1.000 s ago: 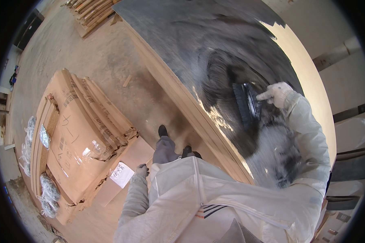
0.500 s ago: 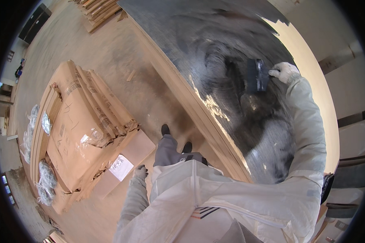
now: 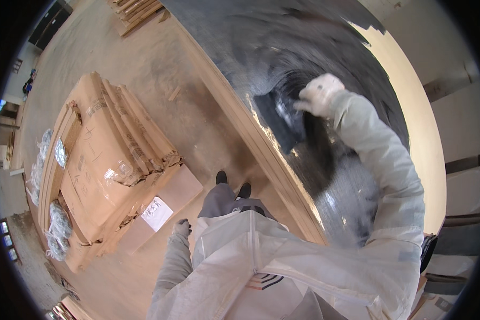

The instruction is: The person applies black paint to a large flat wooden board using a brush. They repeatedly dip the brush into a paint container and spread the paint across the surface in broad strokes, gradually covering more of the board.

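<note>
My right hand (image 3: 319, 95), in a white glove, presses a flat black spreading tool (image 3: 280, 117) against a large round wooden board (image 3: 421, 138) coated in wet black paint (image 3: 282, 48). The tool sits near the board's left edge, in a ring of fresh strokes. At the upper right of the board the wood is bare. My left hand (image 3: 181, 228), in a grey glove, hangs at my side holding nothing, its fingers loosely curled. I wear a pale coverall, and my dark shoes (image 3: 231, 184) stand on the floor beside the board's edge.
A stack of flattened brown cardboard boxes (image 3: 98, 160) lies on the floor to my left, with a white paper sheet (image 3: 156, 213) on its lowest flap. Clear plastic bundles (image 3: 56, 224) sit at its outer side. Wooden planks (image 3: 136, 10) lie at the top.
My right hand has swept the black tool leftward and a little upward across the wet paint, toward the board's left edge. My left hand stays at my side.
</note>
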Tool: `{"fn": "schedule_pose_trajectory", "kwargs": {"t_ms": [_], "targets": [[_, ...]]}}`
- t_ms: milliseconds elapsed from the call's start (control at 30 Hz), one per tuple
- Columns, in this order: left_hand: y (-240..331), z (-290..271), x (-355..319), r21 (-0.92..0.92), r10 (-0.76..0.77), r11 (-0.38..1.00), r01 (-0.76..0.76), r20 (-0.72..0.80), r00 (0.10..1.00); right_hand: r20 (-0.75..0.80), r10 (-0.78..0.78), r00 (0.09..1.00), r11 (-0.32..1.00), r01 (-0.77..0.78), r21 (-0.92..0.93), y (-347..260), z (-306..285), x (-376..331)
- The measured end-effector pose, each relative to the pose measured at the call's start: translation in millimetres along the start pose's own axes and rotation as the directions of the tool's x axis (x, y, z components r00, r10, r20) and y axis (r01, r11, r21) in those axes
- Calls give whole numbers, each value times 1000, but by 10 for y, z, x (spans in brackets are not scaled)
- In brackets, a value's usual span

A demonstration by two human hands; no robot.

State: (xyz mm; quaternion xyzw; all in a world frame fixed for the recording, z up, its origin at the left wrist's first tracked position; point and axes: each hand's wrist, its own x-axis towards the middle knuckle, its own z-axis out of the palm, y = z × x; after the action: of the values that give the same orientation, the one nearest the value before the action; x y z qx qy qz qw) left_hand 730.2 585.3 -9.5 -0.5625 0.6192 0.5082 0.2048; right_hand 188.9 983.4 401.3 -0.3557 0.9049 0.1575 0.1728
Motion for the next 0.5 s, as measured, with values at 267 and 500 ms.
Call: {"fn": "schedule_pose_trajectory", "kwargs": {"t_ms": [267, 500], "targets": [[379, 298, -412, -3, 102, 995, -102, 29, 994, -159, -19, 987, 1000, 20, 4, -63, -121, 457], [-730, 210, -276, -200, -56, 979, 48, -34, 998, 63, -176, 982, 971, 184, -152, -191, -113, -51]]}}
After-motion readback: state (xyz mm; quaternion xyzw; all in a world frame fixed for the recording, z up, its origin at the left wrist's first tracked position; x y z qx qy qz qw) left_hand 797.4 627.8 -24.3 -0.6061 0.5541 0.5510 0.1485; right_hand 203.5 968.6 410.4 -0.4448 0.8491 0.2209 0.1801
